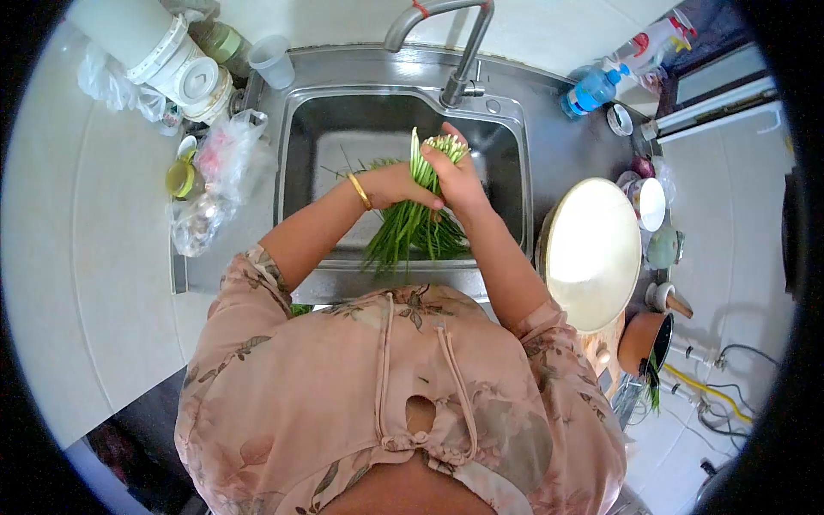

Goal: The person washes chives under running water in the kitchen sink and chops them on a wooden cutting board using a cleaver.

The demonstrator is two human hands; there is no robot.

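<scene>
Over the sink (343, 120) I hold a bunch of chives (408, 232), pale cut ends up and green leaves hanging down toward me. My left hand (399, 183) is wrapped around the middle of the bunch; a gold bangle (360, 191) circles that wrist. My right hand (459, 176) is closed around the upper stems just below the pale ends, its thumb lying across them. Loose green leaves (378, 163) show behind my left hand. The basin floor is partly hidden by my hands and the bunch.
A faucet (468, 73) rises behind the basin. To the right are a large round cream-coloured lid or board (592, 253), a blue bottle (592, 90) and a copper-coloured pot (645, 342). Plastic bags (227, 163), a clear cup (271, 60) and white buckets (176, 64) stand left.
</scene>
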